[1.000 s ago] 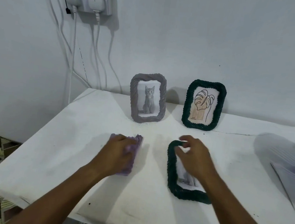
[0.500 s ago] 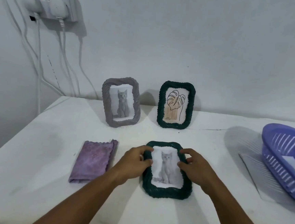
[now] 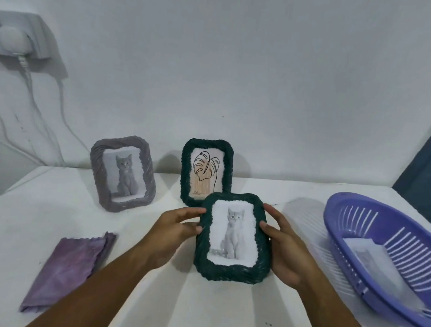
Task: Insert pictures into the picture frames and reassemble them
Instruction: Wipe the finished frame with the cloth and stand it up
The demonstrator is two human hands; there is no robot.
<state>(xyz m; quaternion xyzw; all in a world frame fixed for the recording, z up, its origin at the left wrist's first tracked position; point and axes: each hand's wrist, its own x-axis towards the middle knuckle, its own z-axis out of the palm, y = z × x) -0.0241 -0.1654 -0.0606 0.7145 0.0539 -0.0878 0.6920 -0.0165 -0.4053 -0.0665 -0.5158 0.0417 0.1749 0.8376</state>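
A dark green woven frame (image 3: 231, 273) with a grey kitten picture is lifted above the white table (image 3: 49, 206), facing me and tilted back. My left hand (image 3: 174, 232) grips its left edge and my right hand (image 3: 285, 250) grips its right edge. Behind it, a second dark green frame (image 3: 186, 166) with a leaf drawing stands against the wall, its lower part hidden by the held frame. A grey frame (image 3: 96, 168) with a kitten picture stands to its left.
A folded purple cloth (image 3: 70, 265) lies on the table at the left. A purple slotted basket (image 3: 375, 229) with white paper (image 3: 377, 268) in it sits at the right. Chargers (image 3: 9, 38) and cables hang on the wall at the far left.
My left hand left the purple cloth and joined the right on the green frame. Both hands have raised the frame off the table and tilted it upright. The view has shifted right.
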